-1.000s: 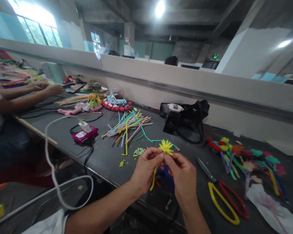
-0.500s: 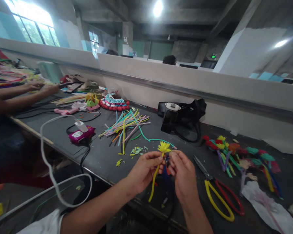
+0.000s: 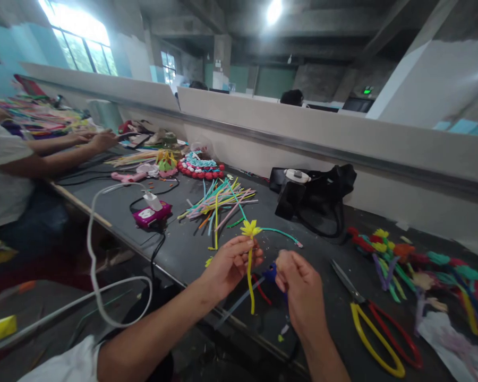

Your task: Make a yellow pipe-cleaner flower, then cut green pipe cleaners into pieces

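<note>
My left hand (image 3: 233,260) pinches the yellow stem of a pipe-cleaner flower (image 3: 250,229) just under its spiky head. The stem hangs down below my fingers. To the right, apart from the flower, my right hand (image 3: 300,281) is closed with fingertips together; whether they hold anything small is hidden. Behind and below the hands lies a blue object (image 3: 270,273), partly covered by my right hand, with a red strip beside it. Scissors (image 3: 354,297) with one yellow and one red handle lie open to the right of my right hand.
Loose pipe cleaners (image 3: 219,204) are heaped mid-table. Finished flowers (image 3: 398,254) lie at right. A black bag (image 3: 326,185) stands against the partition. A purple power socket (image 3: 153,214) with a white cable sits at left, beyond it a pink glue gun (image 3: 123,176) and a co-worker's arms (image 3: 71,154).
My hands have moved apart: the left has shifted left with the flower, raising it slightly, while the right is separate from it. The whole view has swung left.
</note>
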Motion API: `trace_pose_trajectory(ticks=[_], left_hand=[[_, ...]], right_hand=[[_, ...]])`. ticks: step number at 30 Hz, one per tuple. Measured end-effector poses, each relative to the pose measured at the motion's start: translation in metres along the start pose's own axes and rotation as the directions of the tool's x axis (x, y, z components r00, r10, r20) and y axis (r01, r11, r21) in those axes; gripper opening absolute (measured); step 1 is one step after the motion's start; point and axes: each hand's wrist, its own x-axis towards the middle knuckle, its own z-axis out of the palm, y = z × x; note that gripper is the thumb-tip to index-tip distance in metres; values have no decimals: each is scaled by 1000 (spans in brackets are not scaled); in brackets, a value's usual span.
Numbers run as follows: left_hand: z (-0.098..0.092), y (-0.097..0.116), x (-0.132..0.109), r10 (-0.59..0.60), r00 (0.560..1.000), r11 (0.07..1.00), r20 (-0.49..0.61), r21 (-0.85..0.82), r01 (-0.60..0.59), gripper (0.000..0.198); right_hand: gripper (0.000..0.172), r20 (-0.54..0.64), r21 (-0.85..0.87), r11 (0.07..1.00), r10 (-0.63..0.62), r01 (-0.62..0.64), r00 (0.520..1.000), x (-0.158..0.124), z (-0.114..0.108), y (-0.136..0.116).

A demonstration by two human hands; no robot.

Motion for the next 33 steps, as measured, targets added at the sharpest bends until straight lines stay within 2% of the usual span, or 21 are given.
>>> trace_pose_trajectory(ticks=[3,8,11,14,16,20,25,28,33], left_hand=[[-2,4,-4,9,1000,1000,7,-10,-9,14],[-10,4,-4,-7,1000,1000,21,16,6,17],[-15,3,-3,12,999,1000,42,8,-13,18],[-17,2,-3,-7,995,1000,96,1,7,21],[-17,2,-3,-38,989,999,144,4,38,23],[-16,4,-3,-65,985,997,160,42,59,25],[-14,8,-5,-21,991,988,130,152,1,24],[-13,8,-6,-1,993,981,119,192,-22,23],[-13,1,-5,58,995,951,77,299,-79,24]], right_hand=[[18,52,-121,991,-52,58,997,-2,14,3],[19,80,-306,936,-154,171,985,-2,27,5],[21,29,-265,958,-105,109,994,-3,32,8],[27,-44,-139,990,-15,9,999,-4,36,10],[30,-59,-108,994,-21,14,998,-3,37,11],[19,5,-145,982,-125,124,992,0,32,11],[12,70,-162,971,-166,175,984,3,25,8],[11,94,-179,972,-137,152,986,4,21,3],[17,104,-285,957,-15,45,994,5,16,-7]])
